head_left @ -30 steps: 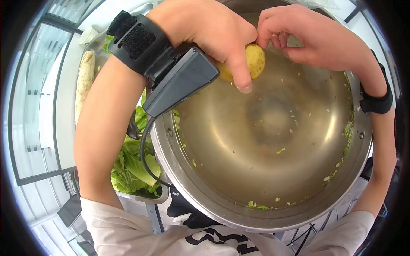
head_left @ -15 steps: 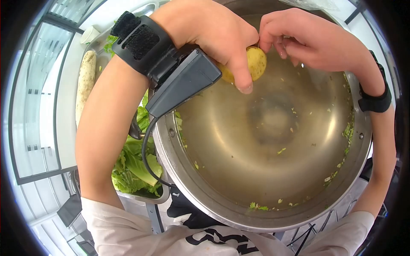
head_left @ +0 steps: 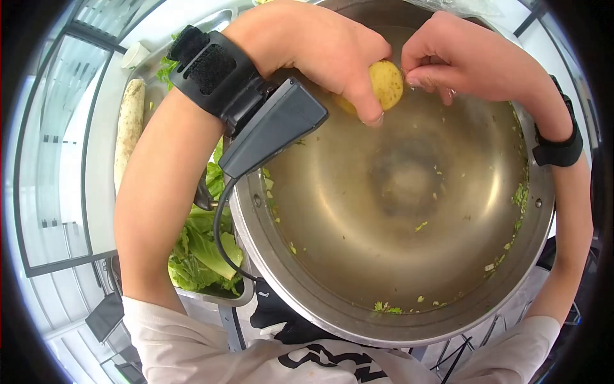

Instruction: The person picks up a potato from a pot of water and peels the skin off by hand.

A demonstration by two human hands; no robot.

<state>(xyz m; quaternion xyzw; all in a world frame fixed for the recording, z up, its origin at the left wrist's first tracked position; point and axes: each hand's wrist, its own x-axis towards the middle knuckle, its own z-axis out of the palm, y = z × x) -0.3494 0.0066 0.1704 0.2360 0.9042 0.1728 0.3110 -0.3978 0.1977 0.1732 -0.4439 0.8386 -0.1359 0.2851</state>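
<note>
A yellow potato with brown specks is held in my left hand, thumb on the near side, over the upper part of a large metal pot. Just right of the potato is my right hand, its thumb and index finger pinched together close to the potato's right edge. Whether something small sits in that pinch cannot be made out. Cloudy water fills the lower part of the pot, with green bits floating in it, mostly along the right and near sides.
Left of the pot, a metal tray bears leafy greens. A long white radish lies farther left, with a small white cup-like object above it. Clear plastic shows at the top right. A wire rack is partly visible at the lower right.
My right hand has moved slightly right, away from the potato, with its fingers pinched closer together. The potato has turned a little and shows more of its face.
</note>
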